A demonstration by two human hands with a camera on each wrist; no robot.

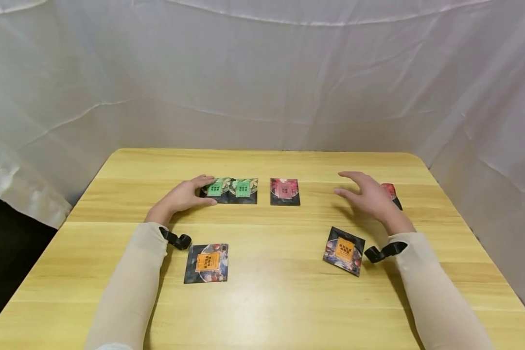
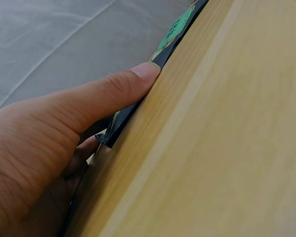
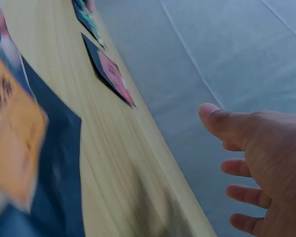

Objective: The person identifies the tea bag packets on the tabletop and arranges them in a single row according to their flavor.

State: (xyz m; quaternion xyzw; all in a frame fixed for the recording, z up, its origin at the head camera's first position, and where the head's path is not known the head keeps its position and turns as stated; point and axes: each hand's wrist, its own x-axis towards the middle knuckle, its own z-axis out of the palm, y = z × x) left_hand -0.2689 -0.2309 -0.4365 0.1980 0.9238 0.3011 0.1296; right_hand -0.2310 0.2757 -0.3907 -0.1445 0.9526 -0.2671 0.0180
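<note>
Packet [image 1: 217, 189], green-labelled, lies within the left hand [image 1: 180, 198], grasped by its edges; the right hand [image 1: 373, 197] is released.

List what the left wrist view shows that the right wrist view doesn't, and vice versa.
Only the left wrist view: the left hand up close, its thumbnail visible.

Only the right wrist view: the right hand, a pink-labelled packet and part of an orange-labelled packet.

Both: green-labelled packaging, the wooden table and the grey cloth backdrop.
</note>
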